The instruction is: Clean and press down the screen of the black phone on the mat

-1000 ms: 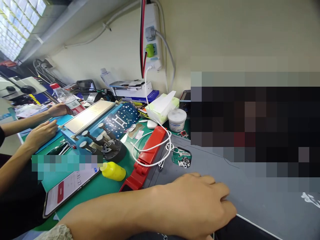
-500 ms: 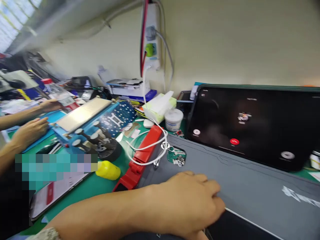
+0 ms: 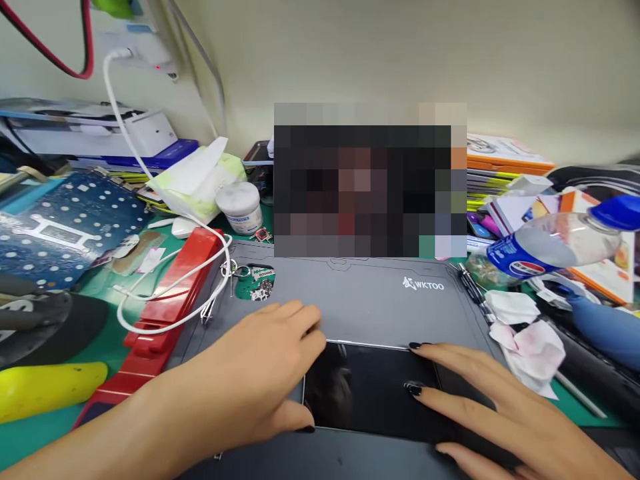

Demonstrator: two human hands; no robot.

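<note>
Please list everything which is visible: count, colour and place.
mat: 1, grey, under device
long tool: 1, red, mat's left
cable: 1, white, across tool
container: 1, yellow, left
tub: 1, white, behind mat
tissue pack: 1, green-white, beside tub
power strip: 1, white, wall
drink bottle: 1, clear, right
crumpled tissues: at least 2, white, right
blurred patch: 1, dark, behind mat
other clutter: uncounted, mixed, both sides
flat device: 1, black, between hands
left hand: 1, dark-nailed, device's left
right hand: 1, dark-nailed, device's right

A plastic bottle [image 3: 560, 241] (blue-capped, tilted) lies near crumpled tissues [image 3: 539, 352].
</note>
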